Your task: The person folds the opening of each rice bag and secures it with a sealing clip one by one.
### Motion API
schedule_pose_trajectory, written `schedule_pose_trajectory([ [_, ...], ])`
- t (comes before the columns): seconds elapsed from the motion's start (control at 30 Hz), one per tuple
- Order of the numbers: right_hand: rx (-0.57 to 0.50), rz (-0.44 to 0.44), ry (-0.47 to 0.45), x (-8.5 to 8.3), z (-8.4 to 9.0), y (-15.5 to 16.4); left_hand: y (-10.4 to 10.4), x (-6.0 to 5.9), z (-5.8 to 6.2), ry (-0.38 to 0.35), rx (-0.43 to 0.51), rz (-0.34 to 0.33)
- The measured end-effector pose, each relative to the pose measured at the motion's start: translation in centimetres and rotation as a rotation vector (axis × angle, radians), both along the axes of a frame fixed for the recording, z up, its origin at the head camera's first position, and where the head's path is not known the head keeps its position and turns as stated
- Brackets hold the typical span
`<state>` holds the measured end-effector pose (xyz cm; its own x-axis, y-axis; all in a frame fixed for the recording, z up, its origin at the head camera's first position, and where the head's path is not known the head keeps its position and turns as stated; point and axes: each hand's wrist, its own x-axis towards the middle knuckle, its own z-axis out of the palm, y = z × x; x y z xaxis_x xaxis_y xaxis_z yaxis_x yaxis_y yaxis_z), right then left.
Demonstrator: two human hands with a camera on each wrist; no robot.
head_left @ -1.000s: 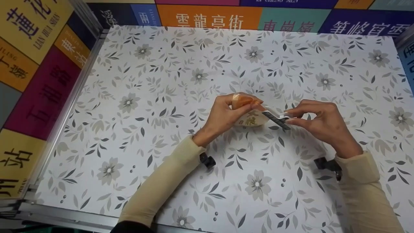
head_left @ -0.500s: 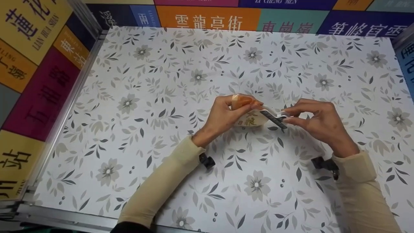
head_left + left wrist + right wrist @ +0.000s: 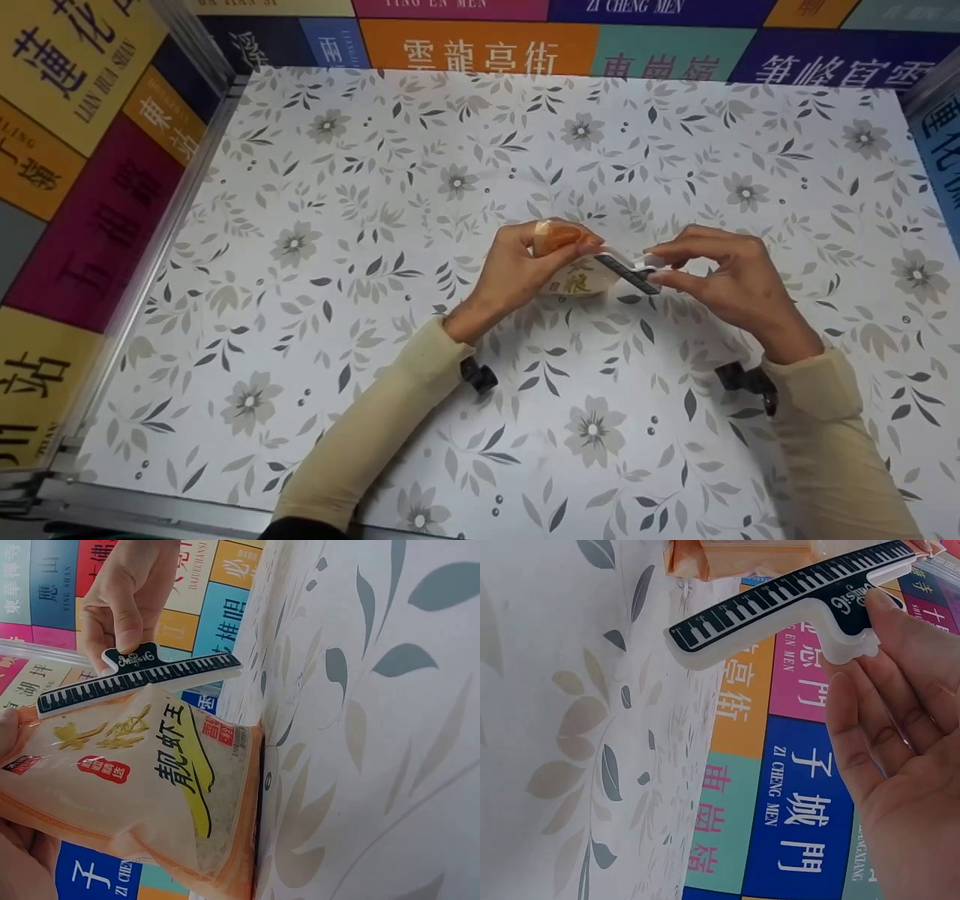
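Head view shows your left hand [image 3: 525, 266] curled round the upper end of a small orange-and-white rice packet [image 3: 577, 279], fingers wrapped over its orange top, holding it at the middle of the floral table [image 3: 315, 225]. Your right hand [image 3: 724, 281] pinches the handle end of a black-and-white sealing clip [image 3: 628, 271] printed like a piano keyboard, thumb and forefinger closed on it, the other fingers bent loosely behind. The clip lies slantwise against the packet's right edge.

From the left wrist, the packet [image 3: 150, 787] fills the frame: clear window showing white grains, yellow and dark lettering, orange border, its lower edge touching the table [image 3: 375, 727]. The clip [image 3: 139, 679] runs across the packet's top, and your right hand's fingers [image 3: 124, 607] grip its tab from above.

From the right wrist, the clip [image 3: 795, 611] sits at the packet's [image 3: 735, 555] edge, your thumb [image 3: 907, 637] pressing its tab; you cannot tell whether the clip is clamped on the packet. Coloured sign panels [image 3: 480, 49] with Chinese characters wall the table.
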<state>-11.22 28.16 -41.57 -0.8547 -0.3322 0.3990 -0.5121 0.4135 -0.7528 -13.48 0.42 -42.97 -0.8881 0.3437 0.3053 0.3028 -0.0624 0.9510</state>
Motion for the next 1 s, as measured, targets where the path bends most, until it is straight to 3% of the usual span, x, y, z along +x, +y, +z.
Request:
schedule_pose_trajectory([
  [0.13, 0.027, -0.01, 0.022, -0.02, -0.06, -0.18, -0.03, -0.03, 0.02, -0.012, 0.003, 0.008],
  [0.53, 0.031, -0.051, -0.036, 0.24, -0.63, -0.71, 0.11, -0.05, 0.12, -0.027, -0.053, 0.056],
  [1.0, 0.073, -0.089, -0.024, 0.59, -0.51, -0.86, 0.17, -0.19, -0.05, -0.014, 0.001, 0.007],
])
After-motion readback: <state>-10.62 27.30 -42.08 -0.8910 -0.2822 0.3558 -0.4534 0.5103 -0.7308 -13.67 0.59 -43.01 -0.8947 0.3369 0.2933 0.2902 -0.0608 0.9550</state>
